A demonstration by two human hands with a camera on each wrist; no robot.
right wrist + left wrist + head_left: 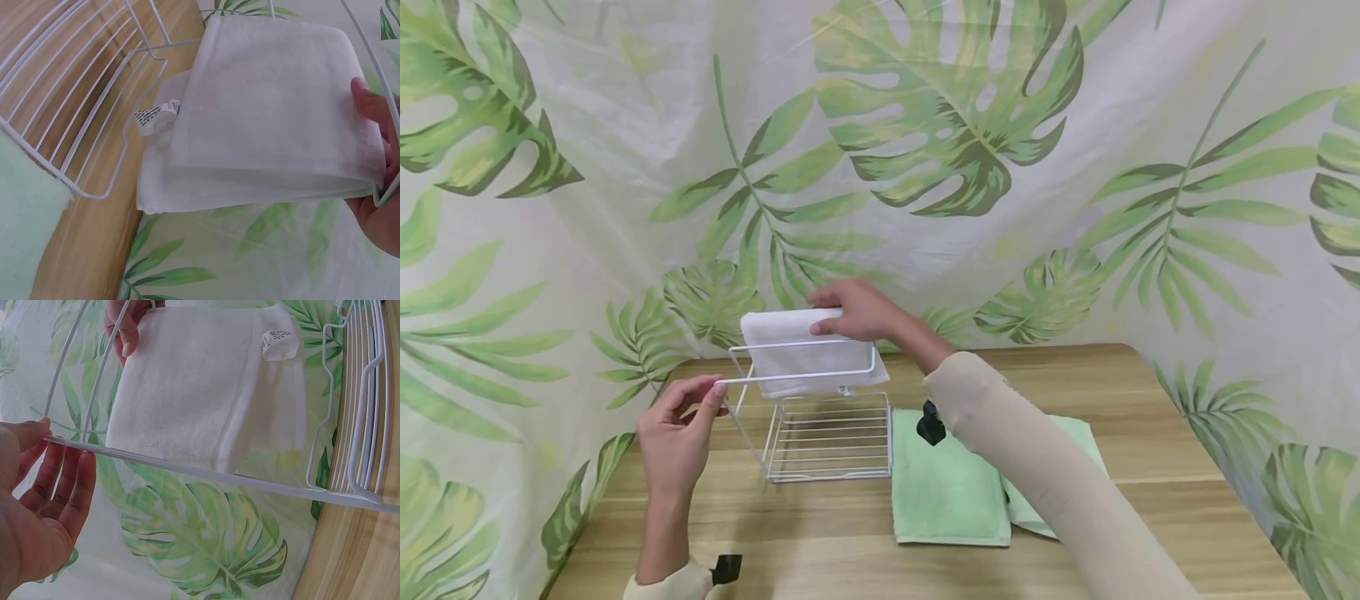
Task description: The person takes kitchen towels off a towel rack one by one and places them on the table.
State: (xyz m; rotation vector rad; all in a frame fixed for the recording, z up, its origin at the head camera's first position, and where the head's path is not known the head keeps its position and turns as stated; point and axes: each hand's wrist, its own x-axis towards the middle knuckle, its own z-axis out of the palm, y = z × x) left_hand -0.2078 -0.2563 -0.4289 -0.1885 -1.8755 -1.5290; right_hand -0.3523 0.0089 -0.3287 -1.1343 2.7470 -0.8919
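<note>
My left hand [679, 425] pinches the top left corner of a white wire rack [831, 478], thumb on one side of the rail and fingertips on the other. My right hand [865, 310] grips a folded white towel [786, 323] by its upper edge, level with the rack's top rails. The towel hangs above the slatted base, with two top rails crossing in front of it in the head view. A printed tag [157, 117] sticks out of the towel's edge. Whether the towel touches the rails, I cannot tell.
Right of the rack lie folded green towels [951, 492], partly under my right sleeve [1037, 467]. All stand on a wood-grain table [820, 542]. A leaf-patterned curtain [925, 242] hangs close behind the table's back edge.
</note>
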